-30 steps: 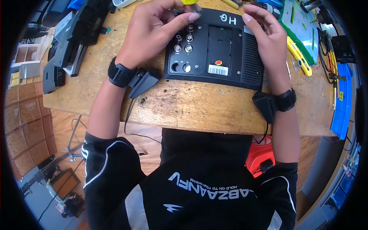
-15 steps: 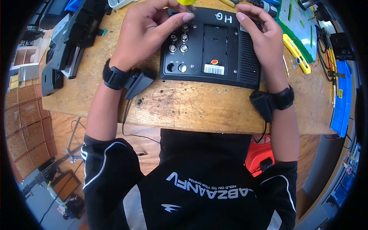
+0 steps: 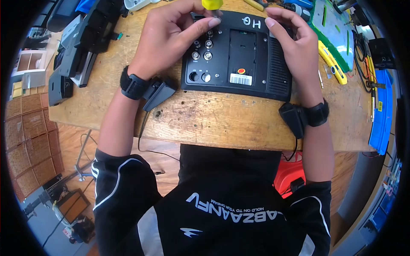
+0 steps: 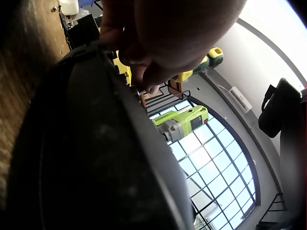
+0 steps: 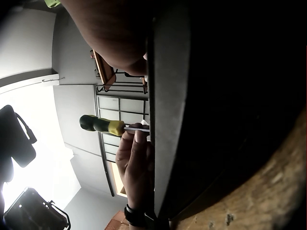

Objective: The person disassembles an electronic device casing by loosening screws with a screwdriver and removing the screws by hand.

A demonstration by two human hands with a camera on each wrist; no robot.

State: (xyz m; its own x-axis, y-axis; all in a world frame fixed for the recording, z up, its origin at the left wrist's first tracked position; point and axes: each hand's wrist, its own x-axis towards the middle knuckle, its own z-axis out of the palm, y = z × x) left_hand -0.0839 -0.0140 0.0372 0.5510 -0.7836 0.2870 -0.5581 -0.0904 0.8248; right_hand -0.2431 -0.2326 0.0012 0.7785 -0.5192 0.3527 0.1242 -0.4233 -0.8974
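Note:
A black device panel [image 3: 265, 55] with "HQ" written on it, a barcode label and several round metal connectors lies on the wooden table. At its far left part, my left hand [image 3: 164, 40] pinches a screwdriver [image 3: 212, 4] by the shaft between thumb and fingers. The screwdriver's yellow and dark green handle [image 5: 101, 124] shows whole in the right wrist view, its shaft pointing at the panel. The tip is hidden behind the fingers. My right hand [image 3: 299, 45] rests along the panel's vented right edge, fingers loosely bent and thumb towards the HQ mark.
A yellow utility knife [image 3: 333, 62] and a green-edged board [image 3: 331, 30] lie to the right, with a blue tray [image 3: 382, 115] near the table's right edge. Black equipment [image 3: 92, 36] is piled at the left. A light green power tool [image 4: 184, 124] appears in the left wrist view.
The head view shifts slightly left and back. A little more of the screwdriver's yellow handle shows now. Both hands keep their places at the panel.

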